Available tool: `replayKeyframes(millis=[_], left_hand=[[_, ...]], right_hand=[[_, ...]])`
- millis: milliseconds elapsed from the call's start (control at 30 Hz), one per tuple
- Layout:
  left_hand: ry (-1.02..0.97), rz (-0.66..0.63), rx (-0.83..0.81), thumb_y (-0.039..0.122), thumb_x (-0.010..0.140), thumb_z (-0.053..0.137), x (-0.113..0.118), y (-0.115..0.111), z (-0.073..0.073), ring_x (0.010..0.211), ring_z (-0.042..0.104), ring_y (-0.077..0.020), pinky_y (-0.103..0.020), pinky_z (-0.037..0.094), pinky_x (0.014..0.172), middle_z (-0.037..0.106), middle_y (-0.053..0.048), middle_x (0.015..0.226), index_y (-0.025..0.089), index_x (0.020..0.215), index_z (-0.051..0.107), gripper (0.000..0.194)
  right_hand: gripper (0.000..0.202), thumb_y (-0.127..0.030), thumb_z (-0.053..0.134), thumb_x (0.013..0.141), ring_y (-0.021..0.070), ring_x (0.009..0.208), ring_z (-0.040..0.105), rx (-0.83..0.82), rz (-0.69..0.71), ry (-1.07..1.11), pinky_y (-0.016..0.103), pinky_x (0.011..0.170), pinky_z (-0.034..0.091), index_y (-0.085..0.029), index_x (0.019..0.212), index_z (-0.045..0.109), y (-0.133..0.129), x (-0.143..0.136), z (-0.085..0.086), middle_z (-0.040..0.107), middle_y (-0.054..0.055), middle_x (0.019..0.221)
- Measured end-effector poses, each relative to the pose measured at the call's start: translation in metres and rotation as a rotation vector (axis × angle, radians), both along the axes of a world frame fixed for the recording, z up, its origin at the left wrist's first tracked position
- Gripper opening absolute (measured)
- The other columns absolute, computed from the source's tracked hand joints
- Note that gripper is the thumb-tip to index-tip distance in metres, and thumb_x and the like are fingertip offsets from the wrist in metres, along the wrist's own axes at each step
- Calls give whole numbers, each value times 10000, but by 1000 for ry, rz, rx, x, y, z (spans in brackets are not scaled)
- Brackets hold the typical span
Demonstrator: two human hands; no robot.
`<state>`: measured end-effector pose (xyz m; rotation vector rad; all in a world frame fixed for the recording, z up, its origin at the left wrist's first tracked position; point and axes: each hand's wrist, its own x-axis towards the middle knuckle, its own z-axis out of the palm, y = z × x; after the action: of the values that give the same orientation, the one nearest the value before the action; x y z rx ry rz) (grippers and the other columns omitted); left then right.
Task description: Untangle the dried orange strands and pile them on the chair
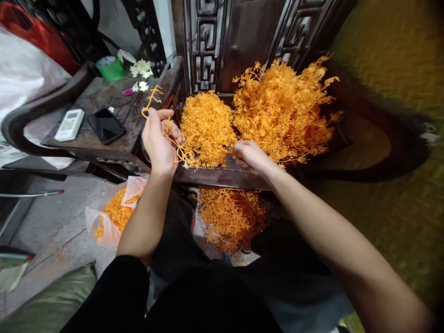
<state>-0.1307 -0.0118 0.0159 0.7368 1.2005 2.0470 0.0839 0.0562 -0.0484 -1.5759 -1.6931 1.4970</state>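
My left hand (pixel 160 138) is closed around a thin orange branching stem (pixel 151 101), whose forked end sticks up past my thumb while more strands hang below the fingers. To its right lies a low heap of small orange pieces (pixel 208 127) on the dark wooden bench (pixel 222 177). My right hand (pixel 251 156) is at the right edge of that heap, fingers curled together; what they hold, if anything, is hidden. Just beyond it rises a larger pile of orange sprigs (pixel 284 111). Below the bench edge, between my legs, sits a bundle of bare orange stems (pixel 231 215).
On the side table at left are a white remote control (pixel 70 125), a black phone (pixel 106 126), a green roll (pixel 110 68) and white flowers (pixel 141 69). A plastic bag (pixel 109 229) with orange pieces stands on the floor. Curved wooden armrests (pixel 21 120) flank the bench.
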Motion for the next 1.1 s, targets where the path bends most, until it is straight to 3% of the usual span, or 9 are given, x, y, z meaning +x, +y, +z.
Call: replayKeyframes(millis=[100, 233, 400, 500, 567, 700, 767, 967, 1100], left_hand=[[43, -8, 31, 701, 995, 423, -10, -1, -4, 428, 454, -97, -263, 422, 484, 454, 50, 481, 230, 827, 630, 541], [101, 4, -12, 766, 959, 401, -17, -2, -8, 453, 504, -111, -252, 416, 471, 463, 40, 491, 228, 842, 630, 596], [170, -62, -75, 763, 978, 337, -24, -2, -11, 475, 553, -117, -234, 453, 483, 521, 19, 536, 212, 876, 647, 641], [176, -180, -115, 746, 997, 273, -27, -3, -10, 526, 614, -130, -243, 520, 526, 608, -21, 607, 196, 917, 679, 689], [167, -307, -153, 727, 1010, 222, -26, -4, -7, 625, 690, -157, -270, 578, 599, 680, -58, 697, 189, 993, 708, 725], [136, -519, -181, 686, 1027, 210, -12, -5, -3, 824, 765, -201, -315, 627, 707, 765, -103, 891, 187, 1143, 735, 733], [110, -542, -195, 680, 1024, 263, 0, -5, -2, 866, 773, -216, -315, 628, 703, 780, -123, 935, 178, 1148, 748, 709], [97, -603, -210, 597, 986, 508, 32, -8, -8, 840, 776, -255, -314, 597, 638, 786, -160, 878, 157, 1051, 788, 526], [191, -452, -208, 600, 966, 551, 49, -16, -17, 639, 728, -216, -274, 548, 541, 701, -95, 624, 172, 939, 792, 492]], right_hand=[[108, -299, 588, 858, 109, 515, 438, 8, 14, -119, 235, 430, 287, -206, 839, 534, 30, -46, -11, 559, 17, 703], [295, -306, 829, 754, 175, 732, 591, 3, 84, -257, 243, 540, 453, -157, 875, 605, 60, -94, -18, 650, 92, 858], [398, -338, 831, 820, 213, 909, 662, -1, 98, -239, 332, 711, 595, -127, 1101, 646, 71, -115, -5, 693, 154, 1126], [413, -374, 738, 911, 238, 868, 713, -12, 59, -176, 438, 767, 627, -111, 1214, 638, 71, -104, 11, 702, 192, 1171], [384, -380, 662, 961, 270, 927, 732, 85, 68, -160, 486, 864, 614, -100, 1225, 660, 68, -87, 22, 718, 203, 1181], [350, -311, 535, 1011, 272, 1227, 660, 645, 122, -159, 456, 1123, 480, -132, 1266, 695, 48, -39, 44, 712, 153, 1295], [393, -356, 465, 1040, 254, 1272, 635, 813, 126, -168, 432, 1128, 475, -165, 1312, 676, 30, -15, 55, 700, 126, 1322], [489, -448, 312, 1080, 279, 1331, 588, 1072, 47, -239, 493, 1076, 499, -232, 1444, 556, -31, 39, 75, 611, 141, 1408], [564, -453, 419, 1036, 324, 1455, 461, 1128, 282, -227, 547, 1158, 410, -208, 1544, 447, -58, 53, 75, 490, 159, 1559]])
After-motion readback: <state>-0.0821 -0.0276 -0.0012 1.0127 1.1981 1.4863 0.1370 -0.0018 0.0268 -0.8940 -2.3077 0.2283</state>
